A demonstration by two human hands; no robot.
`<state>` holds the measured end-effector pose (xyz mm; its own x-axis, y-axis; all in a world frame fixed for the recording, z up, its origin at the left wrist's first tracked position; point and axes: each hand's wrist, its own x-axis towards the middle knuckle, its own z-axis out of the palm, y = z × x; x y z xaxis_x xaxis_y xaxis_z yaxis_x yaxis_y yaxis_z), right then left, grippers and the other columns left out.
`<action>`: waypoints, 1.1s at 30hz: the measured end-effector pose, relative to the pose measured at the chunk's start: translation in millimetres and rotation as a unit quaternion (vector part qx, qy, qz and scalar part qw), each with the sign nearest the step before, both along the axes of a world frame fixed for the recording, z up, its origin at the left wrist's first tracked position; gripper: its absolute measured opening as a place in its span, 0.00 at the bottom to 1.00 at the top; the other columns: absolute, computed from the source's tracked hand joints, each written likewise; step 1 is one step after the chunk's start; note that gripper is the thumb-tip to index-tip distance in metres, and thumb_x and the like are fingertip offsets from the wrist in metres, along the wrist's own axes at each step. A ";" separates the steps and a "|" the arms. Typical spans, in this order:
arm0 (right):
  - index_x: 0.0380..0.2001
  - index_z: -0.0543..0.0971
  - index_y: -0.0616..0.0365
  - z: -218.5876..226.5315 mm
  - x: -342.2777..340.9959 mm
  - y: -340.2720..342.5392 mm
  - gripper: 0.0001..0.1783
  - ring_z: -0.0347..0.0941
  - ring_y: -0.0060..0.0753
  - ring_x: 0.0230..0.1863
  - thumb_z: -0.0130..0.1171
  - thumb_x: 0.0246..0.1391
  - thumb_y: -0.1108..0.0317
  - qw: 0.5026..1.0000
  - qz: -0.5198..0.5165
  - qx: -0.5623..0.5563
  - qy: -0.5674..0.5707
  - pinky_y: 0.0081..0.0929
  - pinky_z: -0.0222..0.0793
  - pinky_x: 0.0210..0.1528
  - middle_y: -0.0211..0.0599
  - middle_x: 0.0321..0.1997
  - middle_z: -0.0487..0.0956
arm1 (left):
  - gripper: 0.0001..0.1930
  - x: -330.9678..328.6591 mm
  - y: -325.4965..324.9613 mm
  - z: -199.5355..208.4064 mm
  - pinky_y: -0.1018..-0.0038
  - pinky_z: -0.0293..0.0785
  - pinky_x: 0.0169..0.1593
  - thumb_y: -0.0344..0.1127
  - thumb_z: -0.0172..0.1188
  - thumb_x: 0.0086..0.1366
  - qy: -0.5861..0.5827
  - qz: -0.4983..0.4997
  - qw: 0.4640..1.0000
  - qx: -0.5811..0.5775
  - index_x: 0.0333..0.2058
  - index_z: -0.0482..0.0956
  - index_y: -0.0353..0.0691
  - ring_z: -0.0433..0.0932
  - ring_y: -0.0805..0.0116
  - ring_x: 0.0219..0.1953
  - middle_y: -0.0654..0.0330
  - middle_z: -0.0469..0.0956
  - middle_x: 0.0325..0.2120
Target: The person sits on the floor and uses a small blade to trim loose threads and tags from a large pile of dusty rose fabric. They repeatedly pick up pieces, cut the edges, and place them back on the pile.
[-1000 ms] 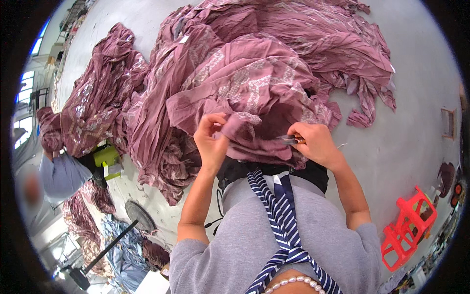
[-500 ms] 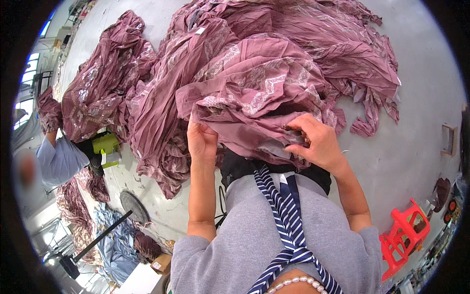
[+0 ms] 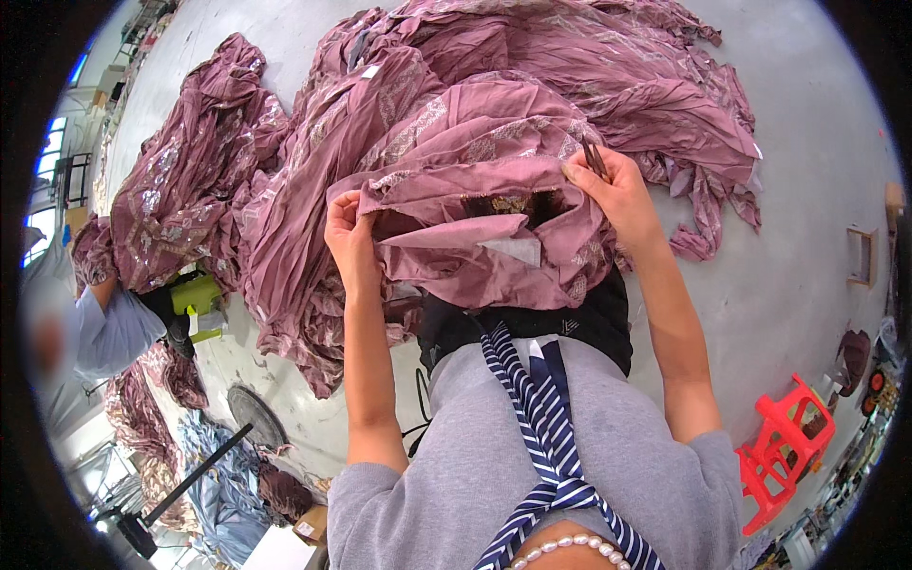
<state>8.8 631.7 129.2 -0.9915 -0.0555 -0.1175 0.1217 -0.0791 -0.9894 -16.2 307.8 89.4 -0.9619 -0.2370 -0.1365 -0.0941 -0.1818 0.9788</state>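
A mauve patterned garment is stretched between my two hands over my lap, its edge pulled open so that a dark gap shows inside. My left hand is closed, pinching the left end of that edge between thumb and fingers. At the right end, my right hand pinches the cloth with thumb and forefinger. Dark thread snips stick up from the same right hand, points away from me. A small pale patch lies on the near layer of the garment.
A large heap of the same mauve cloth spreads ahead, with another pile to its left. A person in a blue sleeve handles cloth at far left. At right stands a red plastic stool. A round black base sits lower left.
My right hand has moved up and away to the far edge of the garment, and my left hand slightly left. The cloth is now spread wider, and the snips show more plainly.
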 end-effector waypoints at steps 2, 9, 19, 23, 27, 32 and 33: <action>0.30 0.75 0.60 -5.2 -8.4 2.4 0.08 0.61 0.09 0.30 0.58 0.57 0.67 0.999 0.011 -0.035 0.001 0.12 0.57 0.35 0.17 0.28 0.69 | 0.11 -5.6 -1.8 1.6 0.83 0.69 0.41 0.25 0.62 0.59 0.000 -0.030 0.998 -0.057 0.40 0.73 0.36 0.75 0.77 0.36 0.64 0.77 0.34; 0.32 0.77 0.61 -34.7 -27.7 15.9 0.09 0.62 0.10 0.31 0.60 0.57 0.65 0.999 -0.008 0.010 -0.030 0.12 0.58 0.36 0.18 0.28 0.71 | 0.25 3.1 44.3 55.5 0.66 0.67 0.55 0.29 0.68 0.51 0.249 -0.034 0.872 -0.421 0.50 0.73 0.40 0.71 0.58 0.52 0.53 0.72 0.49; 0.27 0.76 0.57 -27.7 -27.7 13.6 0.08 0.59 0.08 0.25 0.60 0.56 0.66 0.999 -0.025 0.026 0.001 0.13 0.55 0.26 0.16 0.23 0.69 | 0.06 6.5 87.4 43.7 0.77 0.69 0.35 0.27 0.63 0.55 0.108 -0.300 0.892 -0.321 0.33 0.77 0.39 0.73 0.73 0.28 0.63 0.76 0.25; 0.27 0.75 0.58 -36.2 -29.4 26.2 0.08 0.57 0.08 0.24 0.59 0.57 0.66 0.999 -0.030 0.029 -0.010 0.14 0.54 0.25 0.15 0.22 0.68 | 0.06 -7.1 68.9 54.4 0.84 0.67 0.37 0.26 0.58 0.59 -0.025 -0.228 0.971 0.059 0.36 0.76 0.38 0.71 0.82 0.30 0.70 0.76 0.29; 0.26 0.75 0.57 -38.0 -30.9 23.3 0.08 0.56 0.08 0.23 0.59 0.57 0.66 0.998 -0.041 0.044 -0.018 0.14 0.52 0.25 0.14 0.21 0.67 | 0.08 -12.4 46.8 53.7 0.83 0.68 0.40 0.25 0.55 0.58 -0.010 -0.185 0.974 0.127 0.38 0.77 0.35 0.74 0.79 0.32 0.67 0.78 0.32; 0.27 0.75 0.58 -44.7 -36.3 20.4 0.09 0.58 0.09 0.24 0.60 0.56 0.65 0.998 -0.026 0.047 -0.018 0.14 0.54 0.26 0.16 0.23 0.69 | 0.13 -10.7 49.7 51.0 0.81 0.70 0.43 0.28 0.59 0.56 0.035 -0.175 0.951 -0.251 0.42 0.76 0.39 0.78 0.68 0.38 0.60 0.80 0.35; 0.27 0.75 0.58 -43.9 -36.8 20.7 0.09 0.58 0.09 0.24 0.60 0.56 0.65 0.998 -0.023 0.051 -0.020 0.14 0.55 0.26 0.16 0.23 0.69 | 0.15 -9.9 59.4 55.2 0.80 0.71 0.44 0.29 0.60 0.55 0.075 -0.166 0.912 -0.368 0.43 0.76 0.40 0.79 0.65 0.39 0.58 0.80 0.36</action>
